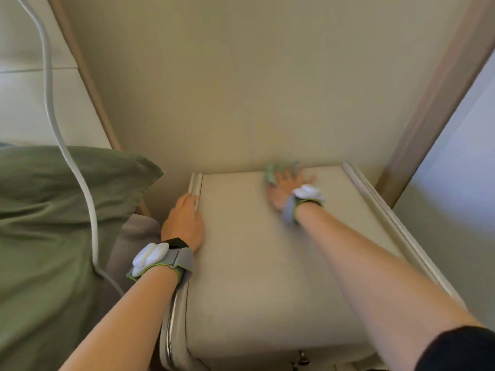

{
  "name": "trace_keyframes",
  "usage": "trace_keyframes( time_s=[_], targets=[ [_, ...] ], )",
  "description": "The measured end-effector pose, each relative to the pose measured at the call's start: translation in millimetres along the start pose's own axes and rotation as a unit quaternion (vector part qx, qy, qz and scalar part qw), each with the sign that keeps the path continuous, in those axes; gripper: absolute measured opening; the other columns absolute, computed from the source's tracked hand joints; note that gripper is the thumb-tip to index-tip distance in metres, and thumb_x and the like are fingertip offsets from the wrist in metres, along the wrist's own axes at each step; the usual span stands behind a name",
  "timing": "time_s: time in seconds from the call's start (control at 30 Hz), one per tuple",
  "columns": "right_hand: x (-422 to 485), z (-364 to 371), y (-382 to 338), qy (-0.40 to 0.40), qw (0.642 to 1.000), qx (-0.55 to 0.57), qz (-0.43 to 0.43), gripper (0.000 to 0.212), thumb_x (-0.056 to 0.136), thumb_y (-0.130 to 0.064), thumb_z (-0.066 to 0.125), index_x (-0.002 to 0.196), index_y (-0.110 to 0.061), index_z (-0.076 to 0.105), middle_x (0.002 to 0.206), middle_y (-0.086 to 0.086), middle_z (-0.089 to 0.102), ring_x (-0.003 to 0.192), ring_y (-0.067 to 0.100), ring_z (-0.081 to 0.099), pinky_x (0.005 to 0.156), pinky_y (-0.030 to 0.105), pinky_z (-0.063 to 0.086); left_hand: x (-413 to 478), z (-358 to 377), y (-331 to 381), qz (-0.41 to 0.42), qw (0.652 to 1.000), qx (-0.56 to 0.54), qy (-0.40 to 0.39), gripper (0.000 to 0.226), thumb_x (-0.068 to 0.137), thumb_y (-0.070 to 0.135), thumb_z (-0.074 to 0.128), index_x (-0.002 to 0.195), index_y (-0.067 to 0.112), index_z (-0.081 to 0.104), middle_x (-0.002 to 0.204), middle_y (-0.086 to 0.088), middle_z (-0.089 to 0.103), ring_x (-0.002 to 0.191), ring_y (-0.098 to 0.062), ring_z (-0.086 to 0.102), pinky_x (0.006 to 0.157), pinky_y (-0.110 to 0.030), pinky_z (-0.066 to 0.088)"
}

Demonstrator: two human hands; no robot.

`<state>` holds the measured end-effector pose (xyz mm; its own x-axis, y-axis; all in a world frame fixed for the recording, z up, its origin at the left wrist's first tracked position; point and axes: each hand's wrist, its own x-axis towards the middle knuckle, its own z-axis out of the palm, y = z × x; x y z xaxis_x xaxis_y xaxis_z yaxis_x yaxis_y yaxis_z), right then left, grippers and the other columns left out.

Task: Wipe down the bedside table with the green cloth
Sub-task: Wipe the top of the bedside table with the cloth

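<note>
- Head view looks down on the bedside bench (267,263), cream-topped with a raised moulded rim, set against the wall between the bed and a pale panel on the right.
- Far along the back edge, the right hand (288,188) lies flat with fingers spread, pressing the green cloth (270,174) onto the top; its grip is open-palmed, pinning the cloth rather than closing around it. Blur there suggests a wiping stroke under way.
- Only a strip of the cloth shows, at the fingertips close to the wall; the rest is under the hand.
- On the near left rim, the left hand (184,223) rests with fingers curled over the edge, holding nothing loose. I'd judge it braces the body for the long reach.
- Both wrists carry grey straps with white pods.
- A green pillow (53,210) lies on the bed to the left, with a white cable (51,103) trailing across it.
- No containers stand on the top; a drawer handle (301,360) peeks out at the front, and what is inside cannot be told.
</note>
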<state>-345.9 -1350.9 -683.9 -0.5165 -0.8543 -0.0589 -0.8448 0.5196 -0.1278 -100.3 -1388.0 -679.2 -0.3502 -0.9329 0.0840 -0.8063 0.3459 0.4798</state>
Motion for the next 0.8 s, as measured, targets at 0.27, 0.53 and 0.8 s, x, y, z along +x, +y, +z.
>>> trace_keyframes(
  time_s=[0.27, 0.53, 0.8],
  targets=[
    [-40, 4, -72, -0.053, 0.971, -0.007, -0.234, 0.054, 0.097, -0.045, 0.023, 0.149, -0.036, 0.009, 0.160, -0.010, 0.002, 0.147, 0.025, -0.007, 0.114, 0.057, -0.007, -1, 3, -2, 0.013, 1.000, 0.018, -0.001, 0.049, 0.094, 0.004, 0.034, 0.143, 0.009, 0.039, 0.156, -0.010, 0.028, 0.136, -0.035, 0.037, 0.111, -0.042, 0.032],
    [-32, -23, 124, 0.003, 0.994, -0.005, 0.113, 0.064, 0.092, -0.051, 0.028, 0.149, -0.028, 0.013, 0.159, 0.008, 0.004, 0.145, 0.037, -0.002, 0.111, 0.066, -0.005, -3, 4, -4, 0.001, 1.000, 0.011, -0.029, 0.055, 0.096, 0.002, 0.029, 0.150, 0.012, 0.025, 0.161, -0.003, 0.012, 0.142, -0.031, 0.027, 0.115, -0.038, 0.024],
    [-72, 15, -86, -0.030, 0.988, -0.005, -0.153, 0.057, 0.095, -0.050, 0.020, 0.149, -0.036, 0.007, 0.159, 0.012, -0.008, 0.143, 0.040, -0.015, 0.112, 0.061, -0.012, -18, 5, -14, -0.007, 0.996, -0.072, -0.052, 0.050, 0.101, 0.011, 0.028, 0.150, 0.015, 0.025, 0.161, -0.009, 0.010, 0.146, -0.031, 0.019, 0.118, -0.034, 0.017]
  ],
)
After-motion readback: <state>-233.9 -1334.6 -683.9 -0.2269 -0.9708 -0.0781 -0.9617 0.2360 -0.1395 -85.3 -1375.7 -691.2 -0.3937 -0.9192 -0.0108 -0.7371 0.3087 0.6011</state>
